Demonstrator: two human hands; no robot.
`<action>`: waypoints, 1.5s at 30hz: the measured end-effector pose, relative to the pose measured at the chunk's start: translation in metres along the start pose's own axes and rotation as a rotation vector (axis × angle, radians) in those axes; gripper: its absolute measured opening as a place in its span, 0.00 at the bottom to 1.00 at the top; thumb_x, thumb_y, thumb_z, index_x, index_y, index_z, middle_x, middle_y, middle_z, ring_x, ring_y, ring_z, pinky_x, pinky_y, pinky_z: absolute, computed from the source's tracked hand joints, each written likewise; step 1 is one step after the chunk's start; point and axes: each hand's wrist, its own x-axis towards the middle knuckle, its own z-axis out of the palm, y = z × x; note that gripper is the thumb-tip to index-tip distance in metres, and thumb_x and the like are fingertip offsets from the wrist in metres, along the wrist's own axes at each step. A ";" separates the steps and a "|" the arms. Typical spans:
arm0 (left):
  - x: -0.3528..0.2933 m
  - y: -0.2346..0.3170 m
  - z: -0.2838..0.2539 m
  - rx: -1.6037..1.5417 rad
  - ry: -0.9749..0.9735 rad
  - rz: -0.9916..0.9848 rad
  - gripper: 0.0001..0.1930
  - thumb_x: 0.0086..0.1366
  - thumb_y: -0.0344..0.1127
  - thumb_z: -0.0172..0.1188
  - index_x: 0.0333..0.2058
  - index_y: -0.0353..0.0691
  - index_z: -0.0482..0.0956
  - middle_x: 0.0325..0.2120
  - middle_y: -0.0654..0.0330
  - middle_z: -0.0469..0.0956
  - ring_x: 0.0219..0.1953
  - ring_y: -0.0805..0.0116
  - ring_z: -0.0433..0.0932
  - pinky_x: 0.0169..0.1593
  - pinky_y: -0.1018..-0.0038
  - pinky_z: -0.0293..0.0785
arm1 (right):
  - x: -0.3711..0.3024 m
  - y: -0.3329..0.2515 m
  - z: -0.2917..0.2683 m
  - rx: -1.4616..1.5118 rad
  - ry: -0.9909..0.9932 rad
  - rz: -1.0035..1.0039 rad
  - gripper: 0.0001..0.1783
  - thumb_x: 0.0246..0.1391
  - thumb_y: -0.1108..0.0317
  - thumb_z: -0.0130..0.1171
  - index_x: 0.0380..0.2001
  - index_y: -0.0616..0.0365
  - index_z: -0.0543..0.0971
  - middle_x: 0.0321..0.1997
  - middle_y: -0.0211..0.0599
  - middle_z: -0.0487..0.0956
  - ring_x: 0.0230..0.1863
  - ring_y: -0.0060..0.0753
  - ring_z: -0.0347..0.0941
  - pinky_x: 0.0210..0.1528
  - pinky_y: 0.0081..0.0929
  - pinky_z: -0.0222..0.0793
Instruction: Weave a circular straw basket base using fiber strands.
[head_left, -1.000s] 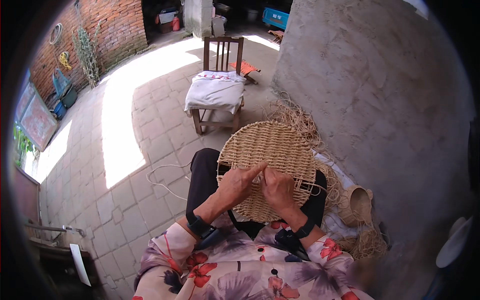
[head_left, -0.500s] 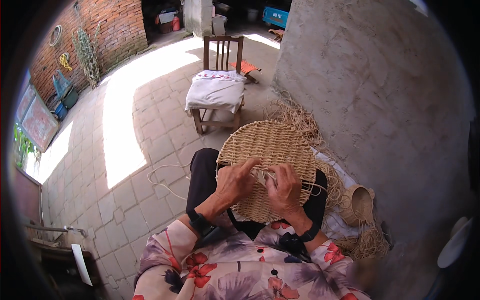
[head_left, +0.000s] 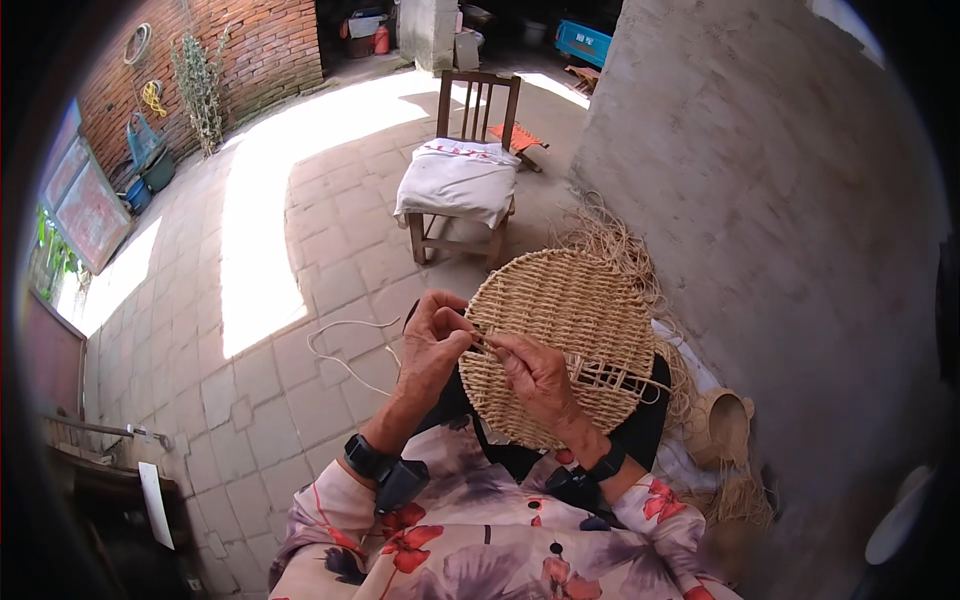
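A round woven straw-cord panel (head_left: 565, 305) rests on my lap. A band of bare cords (head_left: 615, 377) crosses its lower half, with woven rows above and below. My left hand (head_left: 432, 342) is closed at the panel's left edge, its thumb and fingers pinching a cord strand (head_left: 481, 342). Close beside it, my right hand (head_left: 537, 375) lies over the panel and is also closed on the strand, fingertips nearly touching the left ones. The fingers hide most of the strand. A loose pale cord (head_left: 345, 323) trails over the paving to the left.
A wooden chair (head_left: 478, 110) with a white cloth (head_left: 458, 185) stands ahead, an orange folding stool (head_left: 518, 137) behind it. Along the grey wall (head_left: 760, 180) at right lie heaped cords (head_left: 612, 240) and a small woven basket (head_left: 717, 425).
Both hands have moved from the panel's middle to its left edge, uncovering the band of bare cords. The view has shifted a little, so the surroundings sit farther right.
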 end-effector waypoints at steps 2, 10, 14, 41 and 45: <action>-0.001 0.002 0.003 0.062 -0.101 -0.108 0.21 0.58 0.24 0.57 0.51 0.42 0.71 0.28 0.67 0.79 0.27 0.84 0.71 0.28 0.84 0.65 | -0.004 0.000 -0.004 -0.070 0.062 0.004 0.07 0.59 0.72 0.60 0.40 0.61 0.80 0.32 0.41 0.79 0.31 0.38 0.79 0.34 0.30 0.71; 0.012 -0.036 -0.005 0.838 -0.317 0.279 0.30 0.57 0.23 0.53 0.60 0.48 0.71 0.27 0.44 0.81 0.31 0.43 0.81 0.36 0.55 0.76 | -0.001 0.015 -0.004 -0.478 0.151 0.049 0.06 0.53 0.72 0.62 0.27 0.60 0.75 0.22 0.43 0.78 0.25 0.49 0.77 0.30 0.42 0.70; 0.024 -0.029 0.002 0.919 -0.442 0.241 0.35 0.54 0.22 0.53 0.63 0.51 0.69 0.23 0.43 0.78 0.28 0.43 0.80 0.33 0.54 0.73 | 0.007 0.024 0.009 -0.626 0.055 0.006 0.05 0.54 0.71 0.59 0.30 0.59 0.73 0.24 0.47 0.78 0.27 0.55 0.77 0.31 0.48 0.71; 0.022 -0.019 -0.029 1.337 -0.184 0.555 0.10 0.54 0.42 0.67 0.25 0.44 0.79 0.24 0.62 0.74 0.35 0.62 0.72 0.45 0.62 0.60 | -0.128 0.006 -0.089 -0.173 0.060 0.299 0.05 0.54 0.76 0.61 0.35 0.61 0.80 0.29 0.39 0.81 0.28 0.33 0.80 0.31 0.27 0.73; 0.023 -0.028 -0.030 1.385 -0.186 0.692 0.12 0.55 0.43 0.67 0.22 0.43 0.77 0.24 0.61 0.73 0.35 0.60 0.72 0.44 0.60 0.60 | -0.124 0.008 -0.087 -0.221 0.060 0.223 0.05 0.54 0.76 0.62 0.35 0.61 0.80 0.30 0.39 0.81 0.30 0.35 0.80 0.33 0.27 0.73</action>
